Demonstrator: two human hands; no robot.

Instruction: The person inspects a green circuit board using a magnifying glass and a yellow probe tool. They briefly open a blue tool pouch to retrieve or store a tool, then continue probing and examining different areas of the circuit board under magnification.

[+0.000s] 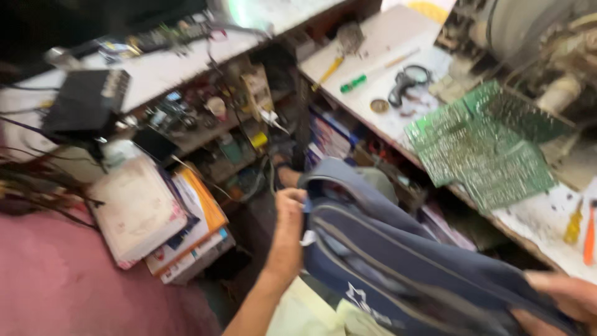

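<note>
The right hand (569, 298), cut off at the frame corner, and the left hand (291, 208), fingers curled tight on the rim, hold a blue bag (398, 255) just below the workbench (535, 218). Swung upward, the bag could catch the green circuit boards (479, 149) overhanging that bench; the right fingers' grip is unclear, and blur hides the shelf clutter (205, 118) beyond.

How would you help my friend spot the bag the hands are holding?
Start at the white workbench with the green circuit boards. Just below its front edge, the left hand and right hand grip a bag. It is the only dark blue fabric thing, with grey zip lines.
</note>
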